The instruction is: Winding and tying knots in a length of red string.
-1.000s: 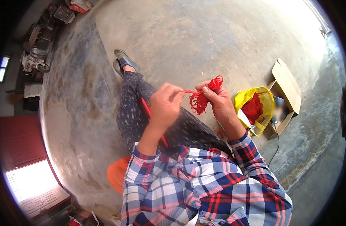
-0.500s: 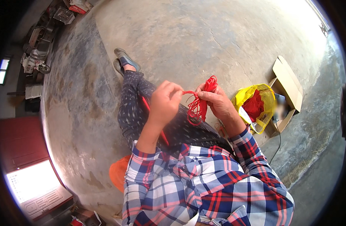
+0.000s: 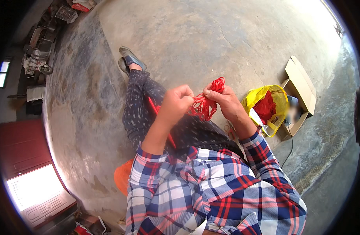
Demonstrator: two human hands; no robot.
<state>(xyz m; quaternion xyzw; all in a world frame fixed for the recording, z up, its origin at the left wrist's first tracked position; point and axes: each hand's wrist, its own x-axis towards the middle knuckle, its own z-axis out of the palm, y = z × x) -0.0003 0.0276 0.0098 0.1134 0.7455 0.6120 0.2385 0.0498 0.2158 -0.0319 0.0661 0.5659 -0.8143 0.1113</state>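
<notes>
A looped bundle of thin red cord (image 3: 204, 109) hangs between my two hands above my lap. My right hand (image 3: 230, 105) pinches it near the top, thumb and fingers pressed together, with a tuft of loops sticking up beyond the fingers. My left hand (image 3: 175, 102) is closed at the bundle's left side, its fingertips on the strands. Across my dark patterned trousers (image 3: 142, 88) lies a long thin red rod-like thing (image 3: 153, 106), partly hidden behind my left forearm. Red-handled scissors (image 3: 230, 131) show partly beside my right wrist.
On the floor to the right, a yellow bag (image 3: 282, 102) holds more red cord (image 3: 265, 108). Behind it stands an open cardboard box (image 3: 301, 84), with a black cable (image 3: 292, 150) running down from it. Something orange (image 3: 123, 177) is by my left side. Clutter (image 3: 39, 55) lines the far left wall.
My left hand has moved slightly right, closer to my right hand. The stretched strand between them has shortened, and the hanging loops have gathered up.
</notes>
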